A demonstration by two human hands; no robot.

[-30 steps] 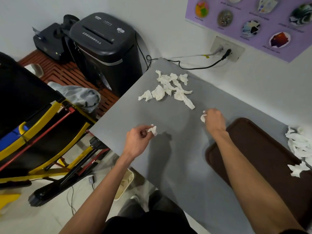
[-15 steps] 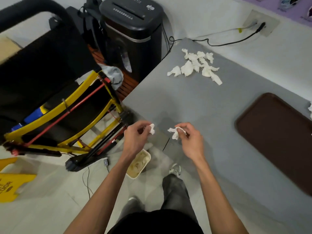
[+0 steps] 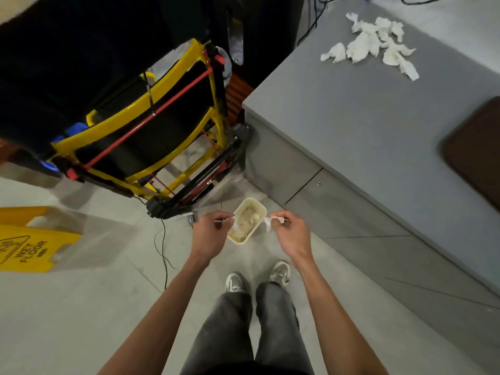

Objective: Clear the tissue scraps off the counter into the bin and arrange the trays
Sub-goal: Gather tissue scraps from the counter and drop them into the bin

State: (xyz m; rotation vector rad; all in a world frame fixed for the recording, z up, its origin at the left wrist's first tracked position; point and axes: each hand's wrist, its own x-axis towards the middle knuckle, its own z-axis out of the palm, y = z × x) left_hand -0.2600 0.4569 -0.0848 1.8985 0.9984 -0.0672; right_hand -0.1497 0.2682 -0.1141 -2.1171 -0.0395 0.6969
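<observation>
Step in hand: dumping scraps. My left hand (image 3: 209, 234) and right hand (image 3: 290, 232) each pinch tissue scrap above bin (image 3: 261, 209) on floor. Next: release over opening. Scrap pile (image 3: 370, 44), tray (image 3: 476, 147) on counter (image 3: 351, 117).

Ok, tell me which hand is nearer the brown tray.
Right. The right hand is beside the bin, on the counter side; the left hand is on the bin's far side from the tray.

Dim, even indoor light falls from overhead. Soft shadows pool beneath the yellow frame (image 3: 140, 125) at far left. Motion blur smears the top-left corner, and wide-angle distortion bends the grey counter (image 3: 365, 112) edge at right.
</observation>
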